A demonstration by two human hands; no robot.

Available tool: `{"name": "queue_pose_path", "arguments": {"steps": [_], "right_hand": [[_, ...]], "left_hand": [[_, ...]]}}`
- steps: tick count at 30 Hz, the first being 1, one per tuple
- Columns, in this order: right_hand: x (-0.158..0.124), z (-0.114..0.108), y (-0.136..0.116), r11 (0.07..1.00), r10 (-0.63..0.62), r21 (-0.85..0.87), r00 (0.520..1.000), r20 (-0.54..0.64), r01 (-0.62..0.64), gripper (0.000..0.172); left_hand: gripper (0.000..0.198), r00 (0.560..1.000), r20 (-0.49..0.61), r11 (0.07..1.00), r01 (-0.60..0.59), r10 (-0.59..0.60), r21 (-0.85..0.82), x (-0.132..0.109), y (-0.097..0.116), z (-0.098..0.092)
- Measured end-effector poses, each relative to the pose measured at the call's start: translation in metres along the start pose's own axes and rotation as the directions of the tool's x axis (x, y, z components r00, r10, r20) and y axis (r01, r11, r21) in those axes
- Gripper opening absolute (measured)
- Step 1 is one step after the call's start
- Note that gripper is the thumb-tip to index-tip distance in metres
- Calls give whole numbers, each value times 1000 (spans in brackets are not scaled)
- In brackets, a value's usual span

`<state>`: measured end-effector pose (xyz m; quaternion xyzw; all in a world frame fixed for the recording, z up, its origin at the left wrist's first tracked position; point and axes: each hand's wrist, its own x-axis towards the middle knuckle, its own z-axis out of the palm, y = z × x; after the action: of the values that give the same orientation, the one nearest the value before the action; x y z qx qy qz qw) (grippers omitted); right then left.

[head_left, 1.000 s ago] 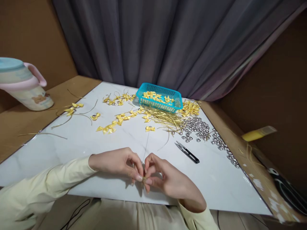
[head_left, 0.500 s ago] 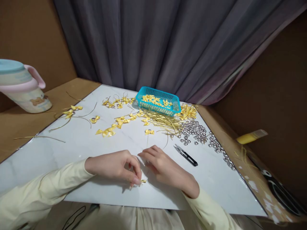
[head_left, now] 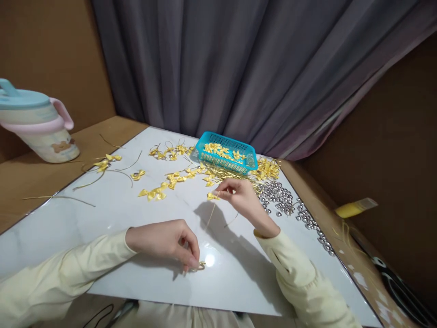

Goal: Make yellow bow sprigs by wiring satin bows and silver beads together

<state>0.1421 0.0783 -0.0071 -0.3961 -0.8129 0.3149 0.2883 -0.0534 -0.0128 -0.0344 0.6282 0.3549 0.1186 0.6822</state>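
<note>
Near the front edge of the white surface, the person's left hand is holding a short folded piece of gold wire, its fingers pinching one end while the looped end is poking out to the right, close above the surface. Farther back and to the right, the right hand is hovering over the middle, its fingers bunching together at the right end of a single yellow bow — whether they are gripping it or only touching it, the view is not showing. Behind that bow, a loose bundle of gold strands is lying just in front of a turquoise basket, which is holding more yellow bows. Against the basket's right end, a heap of bows is sitting, and many silver beads are spreading from beside the right wrist toward the right edge. To the left of the single bow, a slanting row of bows is stretching across the surface, and farther left a bow with a bead is lying near several loose cords. On the brown board at the far left, a tumbler with a pink handle is standing; at the far right, a yellow tube is lying, and behind everything a grey-purple curtain is hanging in folds.
</note>
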Motion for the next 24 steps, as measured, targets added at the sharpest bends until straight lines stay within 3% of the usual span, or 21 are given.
{"name": "queue_pose_path", "arguments": {"steps": [4,7,9,11,13,15,18,20,24], "right_hand": [[24,-14,15,993,113,35,990,-80,-110,23],[28,-23,20,991,134,7,991,-26,-134,15],[18,-26,14,992,124,-30,991,50,-122,5],[-1,-26,1,993,102,-62,992,72,-98,22],[-24,-21,-13,995,78,-69,992,101,-72,19],[-46,-14,-26,997,52,39,945,322,-68,21],[-67,-1,-32,950,86,209,836,543,-234,26],[-71,5,-29,891,114,300,806,581,-342,28],[-69,12,-23,815,148,385,798,584,-433,36]], "left_hand": [[13,1000,-3,1000,24,-24,0,1,-4,1],[14,999,-27,1000,25,-25,-6,1,-2,1],[15,998,-54,1000,12,-13,-13,0,2,0],[16,997,-80,1000,-21,20,-8,-1,7,0],[16,993,-104,998,-62,62,2,-3,11,0],[16,988,-123,995,-96,96,6,-4,13,1],[17,982,-149,993,-118,117,-1,-5,13,1],[17,983,-151,994,-107,106,2,-4,12,1],[16,989,-132,997,-74,74,5,-2,11,-1]]}}
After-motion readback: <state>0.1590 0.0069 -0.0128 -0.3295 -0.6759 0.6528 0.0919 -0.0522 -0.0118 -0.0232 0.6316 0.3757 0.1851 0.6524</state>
